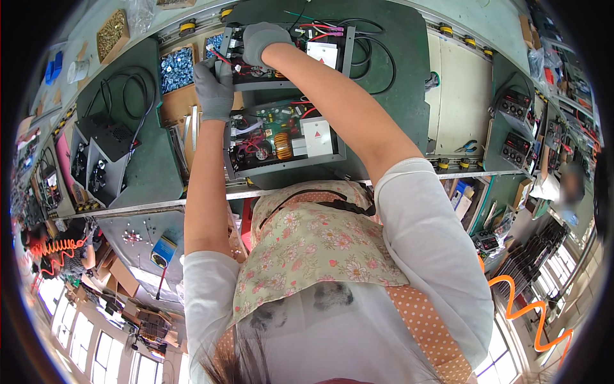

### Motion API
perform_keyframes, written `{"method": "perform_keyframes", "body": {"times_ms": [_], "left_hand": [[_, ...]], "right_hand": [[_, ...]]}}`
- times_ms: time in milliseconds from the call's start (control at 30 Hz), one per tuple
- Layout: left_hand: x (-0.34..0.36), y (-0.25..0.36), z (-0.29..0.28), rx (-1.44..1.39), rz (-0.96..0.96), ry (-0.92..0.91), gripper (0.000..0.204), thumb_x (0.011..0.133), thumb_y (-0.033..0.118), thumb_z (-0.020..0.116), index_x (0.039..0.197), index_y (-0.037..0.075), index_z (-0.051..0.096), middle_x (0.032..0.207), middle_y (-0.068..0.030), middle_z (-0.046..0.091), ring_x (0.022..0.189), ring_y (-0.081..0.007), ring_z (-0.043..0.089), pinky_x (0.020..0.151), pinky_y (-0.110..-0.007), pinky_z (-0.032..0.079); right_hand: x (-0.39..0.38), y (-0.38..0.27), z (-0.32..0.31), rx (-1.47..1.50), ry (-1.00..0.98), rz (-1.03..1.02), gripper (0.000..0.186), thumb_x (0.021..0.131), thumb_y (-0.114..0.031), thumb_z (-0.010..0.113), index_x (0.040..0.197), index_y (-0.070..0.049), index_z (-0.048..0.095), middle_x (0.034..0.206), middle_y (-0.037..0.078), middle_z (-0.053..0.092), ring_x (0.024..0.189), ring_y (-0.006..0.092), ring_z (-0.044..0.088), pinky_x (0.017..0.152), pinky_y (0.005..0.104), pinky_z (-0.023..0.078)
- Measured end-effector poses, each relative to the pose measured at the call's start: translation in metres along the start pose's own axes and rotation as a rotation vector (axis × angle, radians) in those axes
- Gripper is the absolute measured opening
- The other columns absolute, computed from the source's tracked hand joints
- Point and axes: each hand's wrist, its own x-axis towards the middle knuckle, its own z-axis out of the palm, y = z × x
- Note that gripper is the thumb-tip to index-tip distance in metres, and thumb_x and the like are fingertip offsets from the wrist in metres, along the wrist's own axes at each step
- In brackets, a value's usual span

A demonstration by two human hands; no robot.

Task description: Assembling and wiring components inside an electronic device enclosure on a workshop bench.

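Observation:
Two black open-topped metal cases with circuit boards and coloured wires lie one behind the other on a green board. At the left end of the far case is my grey-gloved left hand, its thumb and fingers closed around the end edge. My right hand, gloved too, reaches into that case near its left end. Its fingers are curled down, and whatever they hold is hidden. The near case shows a copper-coloured coil and a white plate with a red triangle. Neither hand touches it.
A bin of blue parts stands left of the far case. Black cables loop behind at right. Another opened case sits on a left-hand board. Pliers lie at right. Farther right are control units and another person.

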Motion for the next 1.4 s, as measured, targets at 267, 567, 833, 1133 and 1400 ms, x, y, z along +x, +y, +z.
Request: {"method": "perform_keyframes", "body": {"times_ms": [267,567,833,1133,1400], "left_hand": [[0.0,0.003,-0.002,0.007,0.008,-0.009,0.041,0.087,0.026,0.072,0.105,-0.004,0.05,0.1,-0.0215,0.057,0.091,-0.0379,0.058,0.082,-0.043,0.048],[0.003,0.001,-0.002,0.007,0.047,0.001,0.036,0.087,0.019,0.07,0.105,-0.003,0.049,0.101,-0.0218,0.055,0.091,-0.0386,0.056,0.082,-0.044,0.047],[0.0,0.003,-0.002,-0.026,-0.002,-0.018,0.035,0.086,0.019,0.069,0.103,-0.002,0.047,0.102,-0.021,0.055,0.093,-0.0376,0.055,0.083,-0.043,0.047],[0.001,0.001,0.0,0.01,0.024,-0.027,0.037,0.076,0.009,0.071,0.102,-0.001,0.047,0.1,-0.02,0.053,0.099,-0.0395,0.05,0.089,-0.047,0.042],[0.0,0.003,-0.002,-0.025,-0.028,-0.022,0.034,0.077,0.008,0.07,0.101,-0.001,0.047,0.1,-0.0197,0.054,0.098,-0.0391,0.051,0.089,-0.047,0.042]], "right_hand": [[-0.018,0.005,0.023,0.085,0.127,0.083,0.023,0.074,-0.028,0.068,0.086,-0.011,0.076,0.089,0.015,0.072,0.086,0.0312,0.071,0.077,0.0407,0.056],[-0.009,-0.006,0.01,0.101,0.041,0.073,0.023,0.078,-0.024,0.068,0.096,-0.011,0.076,0.098,0.014,0.073,0.093,0.0313,0.071,0.079,0.043,0.056],[-0.018,0.006,0.02,-0.206,0.161,-0.073,0.02,0.08,-0.021,0.067,0.096,-0.012,0.076,0.099,0.011,0.072,0.096,0.0288,0.07,0.079,0.0423,0.055],[-0.017,-0.012,0.029,-0.244,0.196,-0.011,0.025,0.083,-0.025,0.064,0.102,-0.013,0.074,0.109,0.01,0.067,0.11,0.0276,0.061,0.095,0.0412,0.042],[-0.012,-0.006,0.015,-0.16,0.075,-0.061,0.026,0.082,-0.027,0.065,0.099,-0.013,0.075,0.105,0.012,0.068,0.105,0.0266,0.064,0.091,0.0419,0.046]]}}
